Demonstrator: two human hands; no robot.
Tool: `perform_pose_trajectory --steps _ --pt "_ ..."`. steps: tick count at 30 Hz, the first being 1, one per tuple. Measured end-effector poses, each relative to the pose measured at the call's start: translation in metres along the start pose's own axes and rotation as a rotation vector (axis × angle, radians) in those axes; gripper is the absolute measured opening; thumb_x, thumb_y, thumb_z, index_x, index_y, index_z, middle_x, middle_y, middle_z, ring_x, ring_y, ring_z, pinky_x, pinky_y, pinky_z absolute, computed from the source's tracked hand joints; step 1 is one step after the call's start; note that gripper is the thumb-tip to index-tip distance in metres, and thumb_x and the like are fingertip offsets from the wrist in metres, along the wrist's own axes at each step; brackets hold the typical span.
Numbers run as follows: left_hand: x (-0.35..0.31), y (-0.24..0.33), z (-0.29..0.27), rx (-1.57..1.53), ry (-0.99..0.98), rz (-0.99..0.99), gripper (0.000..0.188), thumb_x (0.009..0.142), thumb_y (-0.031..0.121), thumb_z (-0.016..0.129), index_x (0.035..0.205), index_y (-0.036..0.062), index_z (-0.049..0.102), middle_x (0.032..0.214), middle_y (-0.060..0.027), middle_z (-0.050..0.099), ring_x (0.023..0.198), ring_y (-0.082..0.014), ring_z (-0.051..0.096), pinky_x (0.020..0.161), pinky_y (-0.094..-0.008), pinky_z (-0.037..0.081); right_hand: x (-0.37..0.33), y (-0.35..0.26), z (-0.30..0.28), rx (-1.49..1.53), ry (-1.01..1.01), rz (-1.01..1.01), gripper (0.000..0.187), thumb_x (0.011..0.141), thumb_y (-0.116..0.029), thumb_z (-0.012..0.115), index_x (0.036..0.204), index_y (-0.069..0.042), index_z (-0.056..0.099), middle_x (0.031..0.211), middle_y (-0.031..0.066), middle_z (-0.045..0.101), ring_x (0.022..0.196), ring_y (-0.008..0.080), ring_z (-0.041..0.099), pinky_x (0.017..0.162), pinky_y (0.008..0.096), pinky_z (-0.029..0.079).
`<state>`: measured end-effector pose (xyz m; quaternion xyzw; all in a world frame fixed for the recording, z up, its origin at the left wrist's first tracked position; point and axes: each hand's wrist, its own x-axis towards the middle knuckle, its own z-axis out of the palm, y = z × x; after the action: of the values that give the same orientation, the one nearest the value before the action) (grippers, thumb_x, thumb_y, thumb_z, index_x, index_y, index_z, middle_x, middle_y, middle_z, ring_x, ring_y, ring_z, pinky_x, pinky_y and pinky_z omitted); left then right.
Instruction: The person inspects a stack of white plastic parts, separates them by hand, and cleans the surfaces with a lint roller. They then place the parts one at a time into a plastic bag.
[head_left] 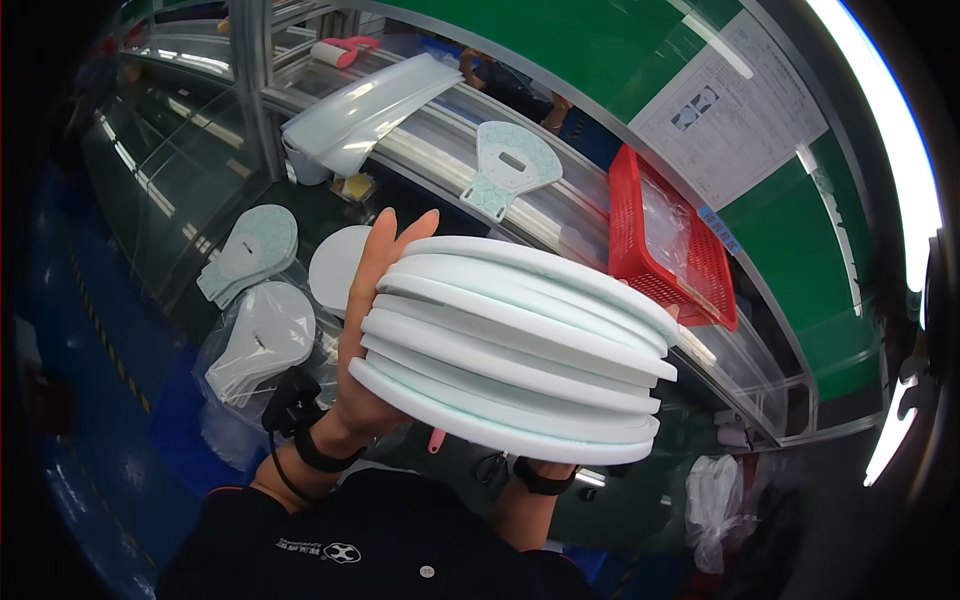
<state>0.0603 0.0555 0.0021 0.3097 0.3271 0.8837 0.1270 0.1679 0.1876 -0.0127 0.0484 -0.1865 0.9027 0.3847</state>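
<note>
Held up before my chest is a stack of several white curved-edged pads [510, 345], with pale green showing between some layers. My left hand [362, 335] grips its left end, fingers stretched up along the side. Beneath and behind the stack is my right hand [552, 468], mostly hidden; fingertips show at the far right edge. A paddle-shaped pale green and white pad [512, 165] with a slot lies on the rail beyond. To the left are similar patterned pads [255, 248] and white pads in a clear bag [262, 340].
A red basket [640, 225] with clear plastic inside stands at the right. Translucent sheets [375, 110] and a pink-handled roller [345, 52] lie at the back. Scissors [490, 468] are on the dark green table below the stack. A bagged white bundle [714, 500] sits lower right.
</note>
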Motion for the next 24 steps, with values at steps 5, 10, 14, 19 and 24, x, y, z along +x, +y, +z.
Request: perform_pose_trajectory --steps 5,10,14,19,24 --pt "-0.004 0.005 -0.005 0.06 -0.002 -0.156 0.084 0.084 0.025 0.062 0.142 0.0026 0.006 0.141 -0.0259 0.024 0.124 -0.0282 0.04 0.099 -0.0401 0.04 0.021 -0.006 0.004 -0.316 -0.612 -0.194 0.047 0.092 -0.04 0.043 0.135 -0.024 0.036 0.112 0.0148 0.056 0.114 0.0242 0.05 0.107 0.0626 0.007" --pt "-0.014 0.003 0.0 0.022 -0.203 0.064 0.103 0.071 0.022 0.077 0.141 -0.0007 0.004 0.133 -0.0271 0.036 0.121 -0.0278 0.044 0.096 -0.0396 0.042 0.0 -0.028 -0.021 -0.359 -0.335 -0.294 0.041 0.092 -0.038 0.045 0.129 -0.022 0.043 0.103 0.012 0.059 0.108 0.0206 0.053 0.109 0.0602 0.006" --pt "-0.014 -0.002 0.006 0.059 -0.254 -0.12 0.087 0.065 0.022 0.082 0.131 -0.0031 0.029 0.124 -0.0233 0.048 0.114 -0.0277 0.05 0.093 -0.0389 0.043 0.003 -0.031 -0.027 -0.206 -0.283 -0.266 0.036 0.092 -0.037 0.046 0.125 -0.021 0.048 0.097 0.0098 0.061 0.104 0.0177 0.055 0.11 0.0583 0.006" --pt "-0.001 0.003 0.001 0.371 -0.41 0.316 0.06 0.064 0.02 0.082 0.11 -0.0008 0.05 0.105 -0.0162 0.062 0.097 -0.0291 0.061 0.086 -0.0388 0.046 0.027 -0.023 -0.025 0.013 -0.493 0.017 0.035 0.09 -0.042 0.046 0.12 -0.024 0.052 0.101 0.0109 0.059 0.108 0.0184 0.053 0.108 0.0558 -0.01" --pt "0.004 0.009 0.002 0.423 -0.415 0.331 0.055 0.062 0.018 0.082 0.106 0.0004 0.053 0.102 -0.0158 0.062 0.095 -0.0295 0.062 0.081 -0.0373 0.048 0.029 -0.011 -0.028 0.091 -0.471 0.138 0.039 0.09 -0.049 0.043 0.12 -0.026 0.05 0.103 0.0104 0.057 0.112 0.0195 0.049 0.107 0.0566 -0.016"
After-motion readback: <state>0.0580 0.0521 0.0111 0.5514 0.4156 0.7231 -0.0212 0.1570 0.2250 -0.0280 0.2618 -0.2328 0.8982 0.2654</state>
